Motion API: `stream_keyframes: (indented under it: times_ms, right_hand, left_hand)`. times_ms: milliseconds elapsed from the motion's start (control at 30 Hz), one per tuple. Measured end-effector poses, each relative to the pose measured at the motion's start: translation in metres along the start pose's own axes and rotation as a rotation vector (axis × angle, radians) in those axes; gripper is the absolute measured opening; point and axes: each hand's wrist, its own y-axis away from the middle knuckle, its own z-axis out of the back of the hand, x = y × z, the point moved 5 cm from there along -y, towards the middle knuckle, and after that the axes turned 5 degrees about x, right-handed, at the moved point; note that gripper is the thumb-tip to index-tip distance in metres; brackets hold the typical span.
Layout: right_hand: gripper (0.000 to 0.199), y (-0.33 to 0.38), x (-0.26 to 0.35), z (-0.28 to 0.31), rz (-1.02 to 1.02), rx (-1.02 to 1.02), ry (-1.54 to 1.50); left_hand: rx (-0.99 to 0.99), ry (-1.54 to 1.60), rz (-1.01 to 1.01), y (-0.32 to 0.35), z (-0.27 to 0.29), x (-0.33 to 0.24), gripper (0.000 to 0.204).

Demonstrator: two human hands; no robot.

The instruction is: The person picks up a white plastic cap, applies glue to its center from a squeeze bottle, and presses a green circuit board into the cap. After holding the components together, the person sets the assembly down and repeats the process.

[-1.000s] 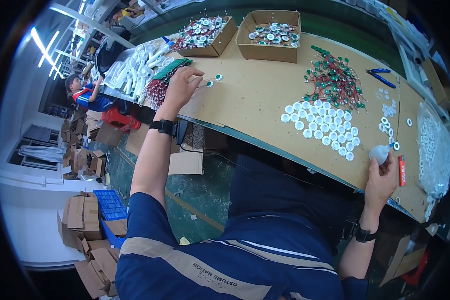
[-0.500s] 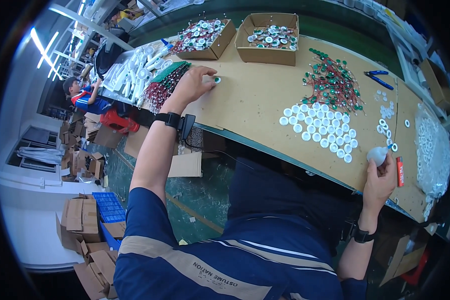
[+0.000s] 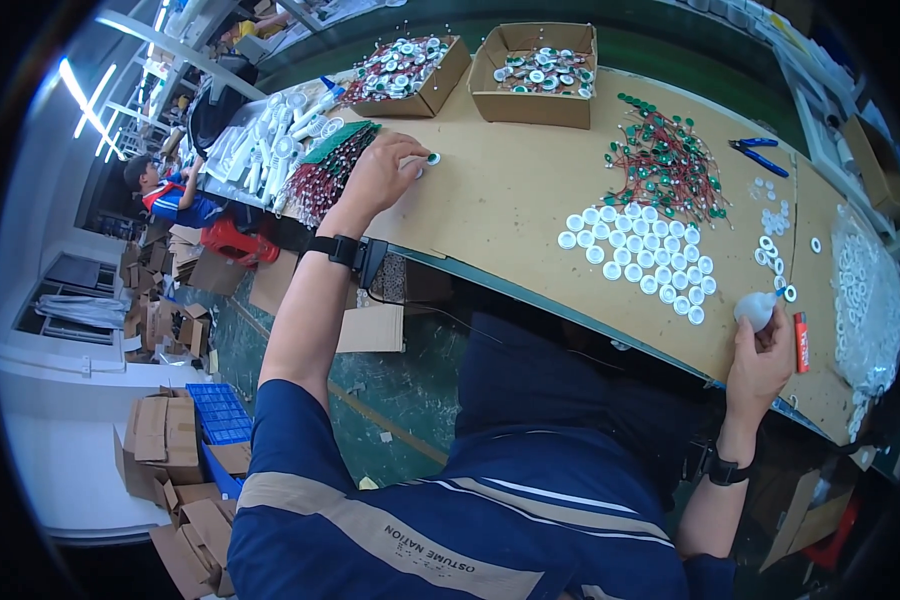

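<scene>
My left hand point(image 3: 382, 172) is over the left part of the table, fingers bent together at a small round white piece with a dark green middle point(image 3: 433, 159). Right beside that hand lies a bundle of green discs with red wires point(image 3: 325, 170). On the other side, my right hand point(image 3: 760, 355) is closed around a translucent white squeeze bottle point(image 3: 754, 311), whose thin blue tip points up and right. Rows of white round caps point(image 3: 635, 245) lie between my hands, below a loose heap of green discs on red wires point(image 3: 667, 165).
Two cardboard boxes point(image 3: 530, 105) of wired discs stand at the back. A red tube point(image 3: 801, 342), blue-handled pliers point(image 3: 759, 156) and a clear bag of white rings point(image 3: 863, 300) lie on the right. White plastic parts point(image 3: 270, 150) cover the far left; a person point(image 3: 175, 195) is beyond.
My left hand has shifted very slightly, its fingers drawn closer over the small white piece. My right hand and the bottle have stayed in place.
</scene>
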Motion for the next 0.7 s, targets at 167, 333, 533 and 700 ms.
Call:
stream_keyframes:
  times_ms: [167,333,533,700]
  right_hand:
    - [0.056,0.000,0.000,0.001,-0.005,-0.003,0.006]
    - [0.056,0.000,0.002,0.001,-0.006,-0.003,0.019]
    - [0.055,0.001,0.001,-0.001,-0.003,-0.005,-0.001]
    - [0.056,0.002,0.004,-0.002,-0.009,-0.009,-0.013]
  left_hand:
    - [0.030,-0.001,0.012,-0.004,-0.001,-0.004,0.023]
    - [0.065,-0.080,-0.054,-0.008,-0.003,-0.011,0.027]
    - [0.054,-0.117,-0.076,-0.021,-0.009,-0.013,0.030]
    - [0.106,-0.181,-0.106,-0.029,-0.012,0.000,0.032]
